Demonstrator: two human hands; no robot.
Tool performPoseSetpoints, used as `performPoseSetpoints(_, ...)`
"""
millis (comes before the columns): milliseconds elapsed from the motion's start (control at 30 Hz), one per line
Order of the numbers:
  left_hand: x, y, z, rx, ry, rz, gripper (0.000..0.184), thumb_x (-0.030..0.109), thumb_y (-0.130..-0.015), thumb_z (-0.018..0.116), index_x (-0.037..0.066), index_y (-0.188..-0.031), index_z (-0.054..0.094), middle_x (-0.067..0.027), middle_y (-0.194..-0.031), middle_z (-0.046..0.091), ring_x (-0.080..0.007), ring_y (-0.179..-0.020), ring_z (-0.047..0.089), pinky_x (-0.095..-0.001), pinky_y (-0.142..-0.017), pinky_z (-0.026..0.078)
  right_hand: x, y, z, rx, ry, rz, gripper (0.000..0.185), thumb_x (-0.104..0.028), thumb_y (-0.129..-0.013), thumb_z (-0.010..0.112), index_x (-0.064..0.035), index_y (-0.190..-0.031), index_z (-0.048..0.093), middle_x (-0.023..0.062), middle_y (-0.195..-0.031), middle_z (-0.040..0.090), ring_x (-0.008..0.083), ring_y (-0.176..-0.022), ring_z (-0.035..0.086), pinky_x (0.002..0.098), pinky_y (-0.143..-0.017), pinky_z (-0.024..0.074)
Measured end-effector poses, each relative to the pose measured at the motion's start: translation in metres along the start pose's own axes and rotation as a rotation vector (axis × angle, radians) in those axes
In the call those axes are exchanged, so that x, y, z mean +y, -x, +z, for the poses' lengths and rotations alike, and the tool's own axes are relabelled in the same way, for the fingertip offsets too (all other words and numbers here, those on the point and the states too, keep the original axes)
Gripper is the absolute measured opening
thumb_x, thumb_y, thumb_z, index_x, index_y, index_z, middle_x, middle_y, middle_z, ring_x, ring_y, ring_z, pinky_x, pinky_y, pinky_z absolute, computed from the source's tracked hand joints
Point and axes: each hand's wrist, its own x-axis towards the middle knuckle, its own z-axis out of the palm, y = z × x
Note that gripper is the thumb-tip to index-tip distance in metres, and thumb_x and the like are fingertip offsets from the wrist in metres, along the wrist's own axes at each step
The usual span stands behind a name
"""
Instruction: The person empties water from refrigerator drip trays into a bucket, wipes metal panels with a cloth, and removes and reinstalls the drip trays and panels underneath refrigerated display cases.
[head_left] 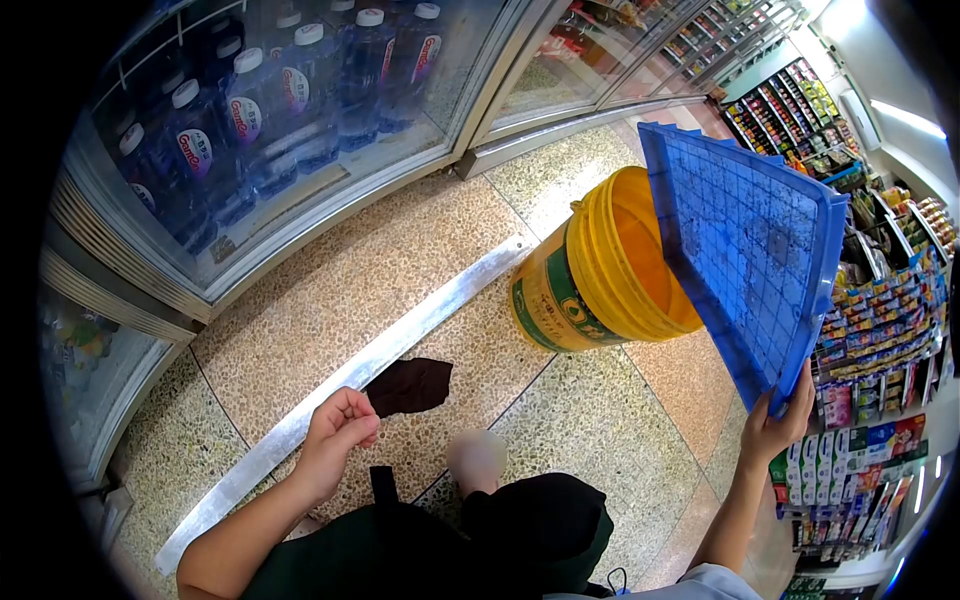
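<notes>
My right hand [778, 425] grips the lower corner of a blue plastic tray [745, 235], which is tilted up with its gridded, stained face showing. The tray's left edge overlaps the opening of a yellow bucket [590, 285] on the floor. My left hand [345, 425] is raised over the floor, its fingers curled together; anything inside them is too hidden to name. Just past those fingers a dark cloth [412, 386] lies on the floor, beside a long flat metal strip [450, 295] that runs diagonally.
Glass-door coolers [325, 205] stand at the left and top, one holding bottles [245, 110] with white caps. Shelves of packaged goods [880, 340] line the right side. The speckled tile floor [320, 290] lies between, with my knee and foot at the bottom.
</notes>
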Motion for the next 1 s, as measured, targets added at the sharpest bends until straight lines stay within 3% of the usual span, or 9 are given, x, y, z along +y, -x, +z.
performPoseSetpoints(733, -0.004, -0.001, 0.000, -0.006, -0.024, -0.016, 0.007, 0.010, -0.081, 0.053, 0.007, -0.080, 0.047, 0.0009, -0.070, 0.049, -0.0064, -0.064, 0.047, -0.0207, -0.060, 0.039, 0.000, 0.003, 0.001, 0.002, 0.001, -0.022, 0.046, 0.001, -0.071, 0.049, 0.0022, -0.117, 0.046, 0.0213, -0.106, 0.053, 0.0364, -0.094, 0.055, 0.0383, -0.079, 0.0449)
performPoseSetpoints(1000, -0.004, 0.001, 0.003, 0.068, -0.048, -0.019, 0.008, 0.009, -0.077, 0.053, 0.007, -0.079, 0.046, -0.0008, -0.068, 0.048, -0.0093, -0.061, 0.046, -0.0222, -0.057, 0.039, 0.007, 0.004, 0.000, 0.007, -0.080, 0.221, 0.054, 0.006, -0.061, 0.049, 0.0039, -0.116, 0.047, 0.0207, -0.109, 0.053, 0.0347, -0.097, 0.054, 0.0367, -0.084, 0.0415)
